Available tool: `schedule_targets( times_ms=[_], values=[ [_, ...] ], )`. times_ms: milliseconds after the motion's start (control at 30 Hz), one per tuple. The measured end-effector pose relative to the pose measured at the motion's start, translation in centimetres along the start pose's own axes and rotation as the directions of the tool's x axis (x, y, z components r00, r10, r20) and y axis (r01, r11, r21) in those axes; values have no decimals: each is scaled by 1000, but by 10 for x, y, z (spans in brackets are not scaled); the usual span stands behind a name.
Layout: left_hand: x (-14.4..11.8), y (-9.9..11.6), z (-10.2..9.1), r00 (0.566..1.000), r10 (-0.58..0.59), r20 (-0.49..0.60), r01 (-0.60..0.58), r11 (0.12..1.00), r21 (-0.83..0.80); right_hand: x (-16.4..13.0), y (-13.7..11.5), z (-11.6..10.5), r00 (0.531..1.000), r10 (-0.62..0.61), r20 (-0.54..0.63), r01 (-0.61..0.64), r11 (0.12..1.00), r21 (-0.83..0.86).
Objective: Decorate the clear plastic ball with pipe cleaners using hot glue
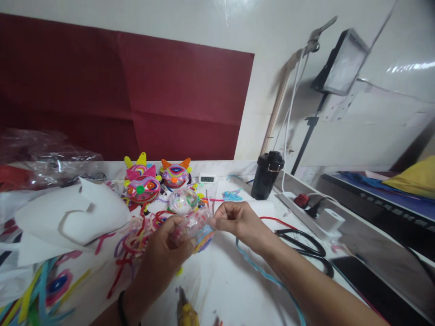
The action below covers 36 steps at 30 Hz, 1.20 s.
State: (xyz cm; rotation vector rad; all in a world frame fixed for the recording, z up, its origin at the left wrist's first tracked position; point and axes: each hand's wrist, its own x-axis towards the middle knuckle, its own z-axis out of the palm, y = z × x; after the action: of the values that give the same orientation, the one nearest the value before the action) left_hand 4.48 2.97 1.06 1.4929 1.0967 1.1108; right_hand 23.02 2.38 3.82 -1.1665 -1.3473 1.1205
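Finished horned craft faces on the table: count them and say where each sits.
3. One with yellow horns at back left, one with orange horns at back right, one pink face in front. Clutter may hide others.

Both hands, left hand (pixel 166 246) and right hand (pixel 238 222), pinching a clear plastic dome (pixel 192 224) above the white table (pixel 234 285).
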Motion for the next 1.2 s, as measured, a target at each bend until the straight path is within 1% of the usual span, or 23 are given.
schedule_targets(
  times_ms=[167, 333, 500, 567, 633, 700, 733, 833, 933, 1033, 1200],
  values=[
    [-1, 6, 2, 999, 0, -54, 0, 1000, 3, 2, 3, 0, 1000, -4, 2, 4, 1000, -8],
    [-5, 5, 1, 1000, 1, -3, -1, 1000, -5, 3, 6, -2, 1000, -8, 27, 8, 1000, 3],
    [-5, 1, -1, 999, -9, 31, 11, 999, -40, 4, 6, -4, 999, -26, 37, 23, 997, 78],
    [-4, 0, -2, 998, -26, 60, 28, 999, -43, 4, 6, -6, 998, -56, 11, 55, 997, 50],
    [-4, 0, -2, 996, -41, 77, 44, 998, -44, 5, 5, -7, 995, -97, -6, 97, 995, -19],
    [-6, 1, -3, 996, -52, 73, 57, 996, -69, 5, 4, -8, 994, -107, 31, 108, 993, -47],
    [-7, 2, -2, 996, -56, 68, 62, 994, -90, 5, 4, -8, 993, -95, 68, 97, 995, -26],
    [-9, 4, -2, 997, -64, 54, 71, 987, -142, 5, 7, -8, 981, -39, 187, 16, 992, 123],
    [-9, 5, -1, 995, -64, 74, 75, 985, -153, 6, 12, -7, 964, -21, 264, -44, 971, 236],
    [-7, 5, 0, 995, -68, 77, 80, 983, -163, 7, 17, -8, 960, -45, 276, -35, 960, 277],
    [-7, 5, 1, 992, -95, 86, 110, 976, -189, 8, 21, -8, 960, -52, 275, -31, 956, 291]
  ],
)
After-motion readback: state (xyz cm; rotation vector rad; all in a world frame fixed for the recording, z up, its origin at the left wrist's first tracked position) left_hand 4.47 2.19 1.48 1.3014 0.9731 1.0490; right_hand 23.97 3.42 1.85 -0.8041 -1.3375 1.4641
